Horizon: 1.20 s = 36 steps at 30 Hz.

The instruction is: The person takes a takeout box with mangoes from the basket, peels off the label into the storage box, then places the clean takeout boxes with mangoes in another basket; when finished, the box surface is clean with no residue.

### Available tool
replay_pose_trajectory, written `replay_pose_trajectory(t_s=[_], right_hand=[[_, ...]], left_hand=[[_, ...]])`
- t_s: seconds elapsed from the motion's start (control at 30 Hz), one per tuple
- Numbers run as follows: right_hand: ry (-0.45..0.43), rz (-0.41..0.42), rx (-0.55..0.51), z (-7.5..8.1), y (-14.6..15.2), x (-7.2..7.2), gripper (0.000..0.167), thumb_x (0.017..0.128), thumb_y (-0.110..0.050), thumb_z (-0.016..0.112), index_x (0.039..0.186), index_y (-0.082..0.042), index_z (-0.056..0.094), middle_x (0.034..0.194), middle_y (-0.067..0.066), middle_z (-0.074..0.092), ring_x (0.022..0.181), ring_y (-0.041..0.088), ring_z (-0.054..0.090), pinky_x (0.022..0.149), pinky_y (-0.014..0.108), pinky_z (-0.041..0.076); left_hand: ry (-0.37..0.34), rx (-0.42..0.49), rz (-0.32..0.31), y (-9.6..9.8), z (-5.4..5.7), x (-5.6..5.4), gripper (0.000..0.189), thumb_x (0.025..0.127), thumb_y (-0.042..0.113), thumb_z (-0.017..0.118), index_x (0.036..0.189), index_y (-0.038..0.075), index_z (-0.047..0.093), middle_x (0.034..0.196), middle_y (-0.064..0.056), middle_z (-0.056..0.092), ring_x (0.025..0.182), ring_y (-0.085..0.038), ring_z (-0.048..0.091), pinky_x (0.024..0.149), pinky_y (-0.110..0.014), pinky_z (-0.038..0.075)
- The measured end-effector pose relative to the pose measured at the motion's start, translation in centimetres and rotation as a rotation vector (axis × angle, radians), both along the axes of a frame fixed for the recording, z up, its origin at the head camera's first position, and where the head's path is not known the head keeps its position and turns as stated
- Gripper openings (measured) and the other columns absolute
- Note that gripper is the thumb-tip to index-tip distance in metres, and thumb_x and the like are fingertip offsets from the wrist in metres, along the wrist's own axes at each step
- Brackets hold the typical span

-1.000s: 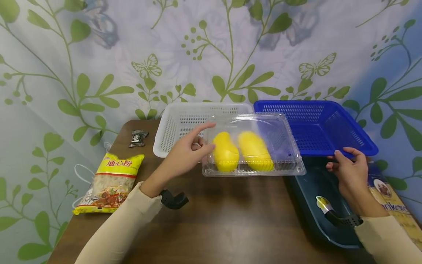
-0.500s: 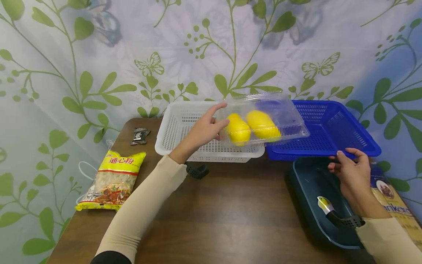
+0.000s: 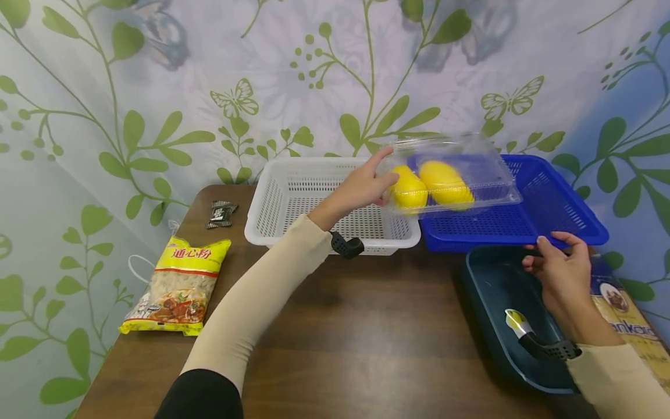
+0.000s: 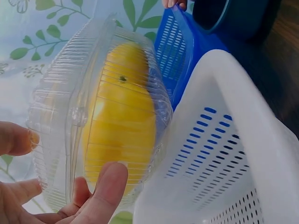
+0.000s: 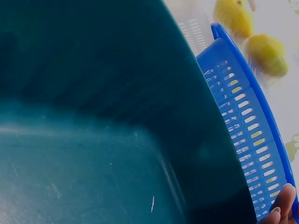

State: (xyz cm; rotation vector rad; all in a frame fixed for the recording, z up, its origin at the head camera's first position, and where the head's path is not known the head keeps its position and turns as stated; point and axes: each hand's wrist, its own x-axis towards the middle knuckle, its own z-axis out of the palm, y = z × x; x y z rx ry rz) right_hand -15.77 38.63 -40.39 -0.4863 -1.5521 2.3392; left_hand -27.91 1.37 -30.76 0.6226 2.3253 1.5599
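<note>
My left hand (image 3: 363,186) grips the left end of a clear plastic clamshell box (image 3: 489,174), thumb at the near side. Two yellow, mango-like fruits (image 3: 444,183) lie inside it. The box is held tilted over the blue plastic basket (image 3: 565,198) and the right end of the white basket (image 3: 253,215). The left wrist view shows the box wall (image 4: 56,102) between thumb and fingers, close beside the white basket's rim. My right hand (image 3: 565,279) pinches the near rim of the blue basket; its fingertips (image 5: 284,198) show on that rim in the right wrist view.
A dark green tub (image 3: 489,314) stands under my right forearm. Beside it lies a blue and tan package (image 3: 635,326). A yellow bag of pasta (image 3: 180,285) and a small black wrapped packet (image 3: 221,214) lie on the brown table (image 3: 366,349) at left. A patterned curtain (image 3: 293,75) hangs behind.
My left hand has carried the box up, away from me and to the right, from in front of the baskets to over the blue one. My right hand stays at the blue rim.
</note>
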Motion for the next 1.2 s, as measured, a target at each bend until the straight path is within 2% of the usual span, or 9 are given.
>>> replay_pose_trajectory(t_s=[0.13, 0.27, 0.37, 0.5, 0.6, 0.73, 0.87, 0.93, 1.2], right_hand=[[0.004, 0.004, -0.004, 0.0, 0.0, -0.1, 0.035, 0.1, -0.009, 0.065, 0.118, -0.021, 0.038, 0.08, 0.006, 0.073, 0.048, 0.02, 0.063, 0.049, 0.027, 0.053], [0.0, 0.004, 0.002, -0.1, -0.3, -0.3, 0.033, 0.101, -0.009, 0.064, 0.118, -0.021, 0.038, 0.08, 0.006, 0.074, 0.048, 0.019, 0.063, 0.049, 0.027, 0.052], [-0.015, -0.001, 0.014, -0.1, -0.4, -0.4, 0.033, 0.101, -0.01, 0.063, 0.119, -0.022, 0.038, 0.08, 0.005, 0.074, 0.049, 0.019, 0.062, 0.049, 0.027, 0.052], [-0.026, 0.006, 0.026, -0.2, -0.5, -0.4, 0.033, 0.101, -0.012, 0.064, 0.118, -0.022, 0.038, 0.08, 0.004, 0.074, 0.049, 0.019, 0.062, 0.049, 0.026, 0.052], [-0.039, 0.028, 0.036, -0.3, -0.8, -0.5, 0.033, 0.101, -0.014, 0.064, 0.119, -0.023, 0.038, 0.082, 0.003, 0.074, 0.05, 0.018, 0.063, 0.05, 0.026, 0.052], [-0.073, 0.044, 0.037, -0.6, -1.1, -0.5, 0.034, 0.101, -0.016, 0.065, 0.12, -0.024, 0.038, 0.084, 0.002, 0.074, 0.054, 0.019, 0.063, 0.053, 0.027, 0.053], [-0.075, 0.016, 0.031, -0.4, -0.7, -0.1, 0.036, 0.1, -0.016, 0.066, 0.12, -0.025, 0.038, 0.085, 0.003, 0.074, 0.053, 0.019, 0.062, 0.052, 0.027, 0.053], [-0.067, 0.003, 0.035, -0.2, -0.4, 0.0, 0.037, 0.1, -0.016, 0.067, 0.12, -0.025, 0.038, 0.084, 0.003, 0.074, 0.052, 0.019, 0.062, 0.052, 0.027, 0.053], [-0.087, -0.007, 0.044, 0.0, 0.1, -0.2, 0.037, 0.099, -0.017, 0.068, 0.12, -0.026, 0.038, 0.084, 0.003, 0.074, 0.052, 0.02, 0.061, 0.052, 0.027, 0.053]], left_hand=[[-0.005, -0.026, -0.007, 1.4, 0.1, -1.1, 0.067, 0.105, 0.036, 0.054, 0.163, 0.035, 0.02, 0.081, -0.013, 0.066, 0.073, -0.027, 0.065, 0.076, -0.03, 0.057], [-0.021, -0.012, 0.001, 2.9, -0.2, -2.1, 0.066, 0.105, 0.036, 0.055, 0.162, 0.036, 0.023, 0.083, -0.012, 0.065, 0.071, -0.026, 0.064, 0.074, -0.03, 0.057], [-0.026, -0.006, -0.004, 4.0, -0.7, -2.8, 0.065, 0.105, 0.037, 0.056, 0.161, 0.037, 0.023, 0.092, -0.013, 0.065, 0.072, -0.026, 0.065, 0.076, -0.032, 0.057], [-0.03, 0.022, -0.004, 5.2, -1.4, -3.3, 0.066, 0.105, 0.037, 0.056, 0.162, 0.036, 0.023, 0.121, -0.011, 0.062, 0.08, -0.034, 0.067, 0.082, -0.037, 0.058], [-0.041, 0.051, 0.031, 5.9, -2.0, -3.5, 0.065, 0.105, 0.036, 0.057, 0.162, 0.035, 0.026, 0.135, -0.008, 0.057, 0.082, -0.035, 0.068, 0.081, -0.038, 0.058], [-0.074, 0.047, 0.065, 6.9, -2.4, -3.5, 0.063, 0.104, 0.038, 0.06, 0.16, 0.038, 0.03, 0.145, -0.004, 0.052, 0.083, -0.032, 0.07, 0.079, -0.034, 0.058], [-0.069, -0.003, 0.039, 8.6, -2.5, -3.4, 0.065, 0.103, 0.038, 0.06, 0.161, 0.035, 0.03, 0.152, -0.002, 0.047, 0.083, -0.028, 0.071, 0.077, -0.031, 0.058], [-0.053, -0.03, 0.037, 9.5, -2.5, -3.3, 0.065, 0.103, 0.037, 0.061, 0.161, 0.032, 0.031, 0.151, -0.003, 0.049, 0.08, -0.025, 0.072, 0.073, -0.029, 0.059], [-0.013, -0.161, 0.114, 12.0, -2.8, -3.1, 0.061, 0.099, 0.036, 0.063, 0.156, 0.031, 0.043, 0.154, 0.005, 0.047, 0.067, -0.016, 0.07, 0.063, -0.025, 0.056]])
